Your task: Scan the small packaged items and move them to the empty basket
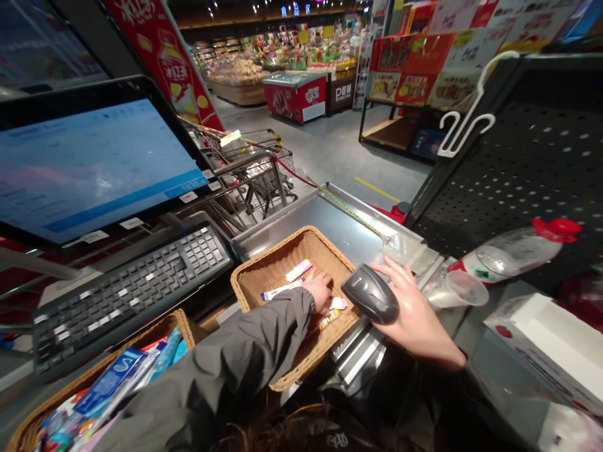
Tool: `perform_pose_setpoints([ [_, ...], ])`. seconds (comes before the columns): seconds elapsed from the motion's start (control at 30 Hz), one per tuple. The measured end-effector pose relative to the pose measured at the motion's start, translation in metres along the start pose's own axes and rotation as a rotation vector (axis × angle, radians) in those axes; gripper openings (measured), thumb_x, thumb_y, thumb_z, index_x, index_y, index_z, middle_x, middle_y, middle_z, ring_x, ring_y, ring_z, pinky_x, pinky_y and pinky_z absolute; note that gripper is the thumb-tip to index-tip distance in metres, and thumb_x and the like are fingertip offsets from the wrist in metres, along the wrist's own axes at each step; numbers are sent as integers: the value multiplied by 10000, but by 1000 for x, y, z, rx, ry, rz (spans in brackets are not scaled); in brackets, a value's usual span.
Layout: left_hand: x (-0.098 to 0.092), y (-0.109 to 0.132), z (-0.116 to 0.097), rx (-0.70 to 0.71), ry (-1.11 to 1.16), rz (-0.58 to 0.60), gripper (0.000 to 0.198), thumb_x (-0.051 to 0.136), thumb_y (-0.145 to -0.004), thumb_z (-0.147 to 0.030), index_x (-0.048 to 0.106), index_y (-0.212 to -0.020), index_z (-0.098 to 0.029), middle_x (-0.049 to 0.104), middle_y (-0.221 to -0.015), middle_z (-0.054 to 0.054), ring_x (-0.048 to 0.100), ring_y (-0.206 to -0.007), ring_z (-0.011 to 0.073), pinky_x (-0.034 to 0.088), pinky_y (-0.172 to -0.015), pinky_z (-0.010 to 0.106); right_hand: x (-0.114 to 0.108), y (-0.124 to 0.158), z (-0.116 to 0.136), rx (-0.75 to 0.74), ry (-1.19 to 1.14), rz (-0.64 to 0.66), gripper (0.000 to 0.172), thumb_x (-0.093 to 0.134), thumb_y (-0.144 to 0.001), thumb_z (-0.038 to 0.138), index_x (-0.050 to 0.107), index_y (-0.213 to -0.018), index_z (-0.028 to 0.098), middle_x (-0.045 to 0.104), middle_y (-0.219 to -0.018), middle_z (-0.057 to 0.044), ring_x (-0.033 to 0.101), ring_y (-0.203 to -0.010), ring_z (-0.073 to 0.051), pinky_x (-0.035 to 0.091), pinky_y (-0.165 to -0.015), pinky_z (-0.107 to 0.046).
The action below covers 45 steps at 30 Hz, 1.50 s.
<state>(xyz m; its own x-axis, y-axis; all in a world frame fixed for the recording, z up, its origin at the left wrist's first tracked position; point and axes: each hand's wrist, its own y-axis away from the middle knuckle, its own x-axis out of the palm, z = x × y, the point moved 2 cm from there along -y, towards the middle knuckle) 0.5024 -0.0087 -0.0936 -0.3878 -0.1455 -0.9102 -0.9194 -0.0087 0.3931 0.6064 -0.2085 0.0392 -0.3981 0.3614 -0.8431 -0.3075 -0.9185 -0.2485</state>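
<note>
My right hand [409, 307] is wrapped round a dark grey barcode scanner [370, 294], whose head points left over the rim of a woven basket [254, 267]. My left hand [318, 292] reaches down inside this basket, fingers apart and partly hidden by the hand itself. Just left of it lie a pink-and-white packet [298, 270] and a long white-and-purple packet [282, 289]. To its right, a small yellow-and-white packet [329, 318] rests near the basket's right wall. No packet is visibly held in the left hand.
A second basket [28, 433] full of toothpaste-like packs stands at lower left, below the keyboard [136, 292] and monitor [94, 166]. The metal counter [311, 220] extends ahead. On the right are a plastic cup [459, 290], a red-capped bottle [513, 254] and a white box [556, 345].
</note>
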Motion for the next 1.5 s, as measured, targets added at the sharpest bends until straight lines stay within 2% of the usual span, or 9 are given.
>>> perform_pose_setpoints([
  [0.1, 8, -5, 3, -58, 16, 22, 639, 792, -592, -539, 695, -1108, -174, 411, -1487, 208, 266, -1423, 383, 97, -1141, 644, 0, -1, -4, 8, -30, -6, 378, 637, -750, 343, 622, -1093, 185, 510, -1376, -166, 295, -1412, -405, 177, -1127, -694],
  [0.3, 18, -4, 12, -136, 70, 79, 602, 765, -610, -561, 711, -1069, -174, 438, -1471, 187, 328, -1384, 405, 196, -1108, 663, 2, -2, -7, 13, -48, -10, 336, 641, -725, 317, 642, -1027, 171, 526, -1357, -179, 308, -1403, -421, 164, -1119, -711],
  [0.47, 19, -6, 7, -138, 92, 62, 611, 778, -600, -512, 690, -1106, -180, 484, -1428, 174, 359, -1367, 397, 194, -1127, 640, 2, -4, -5, 9, -48, -4, 364, 630, -736, 314, 625, -1073, 175, 522, -1368, -176, 307, -1406, -413, 169, -1119, -710],
  [0.6, 1, -2, 3, -121, 86, -25, 650, 799, -567, -438, 668, -1143, -165, 516, -1388, 168, 375, -1350, 414, 176, -1141, 638, 0, -3, -2, 10, -34, -1, 354, 622, -774, 340, 615, -1093, 186, 513, -1381, -162, 297, -1415, -391, 176, -1133, -684],
  [0.77, -47, 22, 4, -77, 54, -195, 505, 741, -644, -358, 661, -1103, -161, 480, -1436, 154, 279, -1417, 384, 72, -1163, 645, -1, 1, 6, 0, -1, -36, 339, 619, -781, 306, 607, -1101, 195, 506, -1382, -146, 298, -1418, -368, 192, -1145, -657],
  [0.93, -98, 77, 7, -65, 0, -473, 271, 708, -683, -318, 660, -913, -182, 430, -1496, 120, 275, -1430, 355, 59, -1150, 679, 1, -1, 23, -50, 11, -71, 407, 619, -791, 311, 579, -1181, 201, 502, -1379, -145, 281, -1425, -372, 195, -1140, -666],
  [1.1, -122, 156, 7, -119, -104, -708, 216, 627, -802, -379, 621, -902, -189, 371, -1530, 146, 234, -1456, 330, 75, -1150, 665, 6, -6, 50, -169, 14, -79, 444, 615, -806, 311, 563, -1236, 217, 476, -1403, -137, 265, -1431, -374, 174, -1149, -662],
  [1.23, -120, 224, 6, -216, -154, -878, 249, 593, -841, -404, 614, -969, -192, 356, -1533, 172, 221, -1460, 333, 83, -1144, 649, 12, -10, 80, -281, 3, -74, 359, 595, -818, 291, 607, -1167, 210, 461, -1411, -145, 240, -1438, -387, 169, -1130, -690],
  [1.5, -84, 335, -2, -387, -176, -1068, 297, 602, -841, -431, 617, -1012, -189, 375, -1515, 190, 276, -1441, 330, 73, -1162, 599, 27, -16, 160, -516, -5, -48, 426, 542, -803, 193, 574, -1228, 207, 453, -1416, -155, 253, -1434, -378, 214, -1103, -711],
])
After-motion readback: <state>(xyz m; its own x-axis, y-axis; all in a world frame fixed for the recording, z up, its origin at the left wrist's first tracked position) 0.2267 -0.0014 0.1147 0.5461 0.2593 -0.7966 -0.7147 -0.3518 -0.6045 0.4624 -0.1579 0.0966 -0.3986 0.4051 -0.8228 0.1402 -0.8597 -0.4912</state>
